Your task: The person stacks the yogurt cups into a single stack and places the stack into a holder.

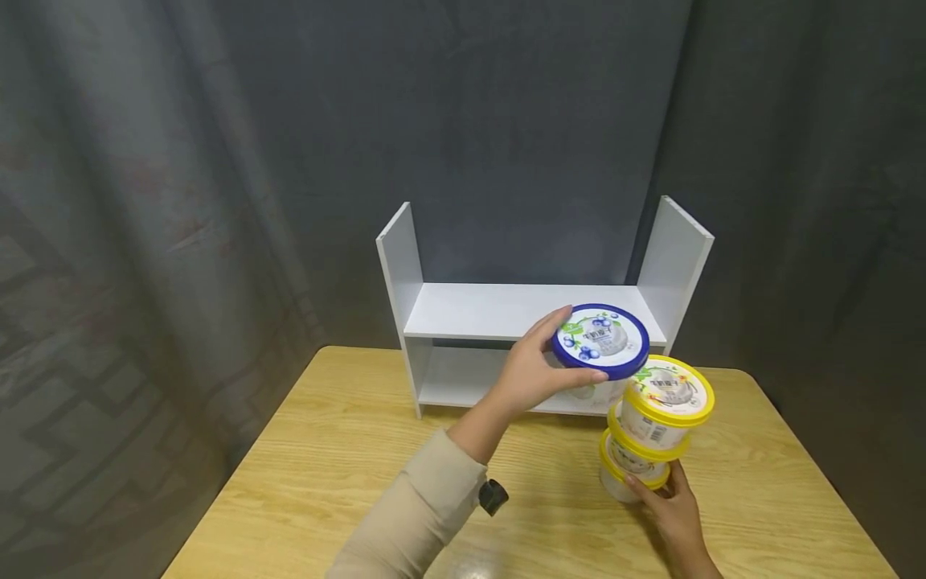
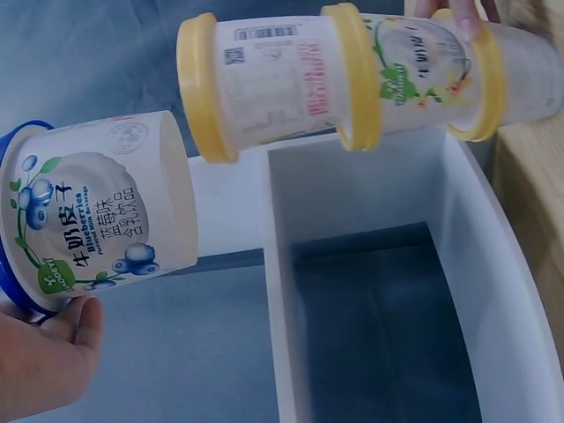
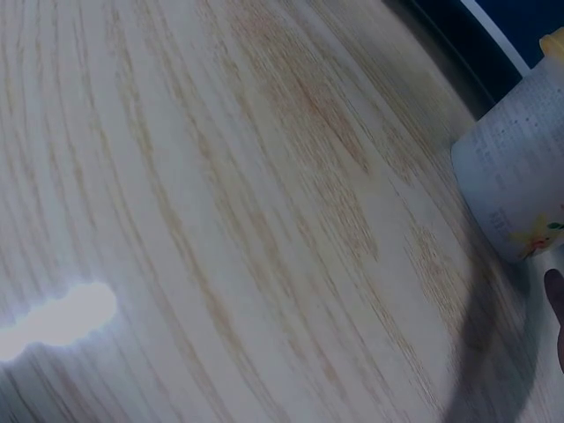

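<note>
My left hand [image 1: 531, 370] grips a white tub with a blue lid and blueberry print [image 1: 602, 342] by its lid, thumb on the near side and fingers on the far side. The tub is in the air in front of the shelf; its printed side faces the left wrist view. To its right stands a stack of three white tubs with yellow lids [image 1: 669, 390], slightly uneven. My right hand [image 1: 673, 511] holds the lowest yellow-lidded tub [image 1: 618, 482], thumb and fingers around its lid edge. Only part of one tub [image 3: 520, 167] and a fingertip show in the right wrist view.
A white two-level shelf [image 1: 506, 310] with raised side panels stands at the back of the wooden table [image 1: 347, 474]. Both tubs and stack are in front of its right half. Grey curtains [image 1: 506, 121] hang behind and at the sides.
</note>
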Demonstrator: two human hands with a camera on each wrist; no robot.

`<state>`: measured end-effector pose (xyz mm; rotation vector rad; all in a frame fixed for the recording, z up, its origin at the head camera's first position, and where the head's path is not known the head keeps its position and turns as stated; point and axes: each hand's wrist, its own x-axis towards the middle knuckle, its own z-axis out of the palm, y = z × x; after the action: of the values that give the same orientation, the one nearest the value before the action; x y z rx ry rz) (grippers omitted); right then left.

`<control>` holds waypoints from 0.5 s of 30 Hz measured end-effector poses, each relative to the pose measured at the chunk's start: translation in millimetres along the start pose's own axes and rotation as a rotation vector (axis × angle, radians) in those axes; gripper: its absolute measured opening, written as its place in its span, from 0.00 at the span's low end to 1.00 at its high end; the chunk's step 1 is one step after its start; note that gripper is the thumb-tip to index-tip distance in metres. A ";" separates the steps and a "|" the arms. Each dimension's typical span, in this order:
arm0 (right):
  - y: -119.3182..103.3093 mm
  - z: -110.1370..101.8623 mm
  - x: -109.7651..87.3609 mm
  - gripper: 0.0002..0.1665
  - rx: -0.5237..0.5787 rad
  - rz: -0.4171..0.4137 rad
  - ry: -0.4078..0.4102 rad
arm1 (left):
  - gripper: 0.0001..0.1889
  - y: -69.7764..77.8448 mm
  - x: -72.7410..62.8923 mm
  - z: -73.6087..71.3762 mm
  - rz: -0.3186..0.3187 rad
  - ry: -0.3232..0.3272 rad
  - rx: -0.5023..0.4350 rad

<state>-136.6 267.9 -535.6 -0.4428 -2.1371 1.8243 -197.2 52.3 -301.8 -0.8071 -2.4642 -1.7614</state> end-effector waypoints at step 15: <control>-3.7 -1.2 2.9 0.49 -0.042 0.065 -0.031 | 0.46 25.7 26.5 12.3 -0.085 -0.009 -0.038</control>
<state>-138.9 269.7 -531.7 -0.5022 -2.2103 1.8351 -206.2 79.9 -275.8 -0.7245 -2.5144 -1.8416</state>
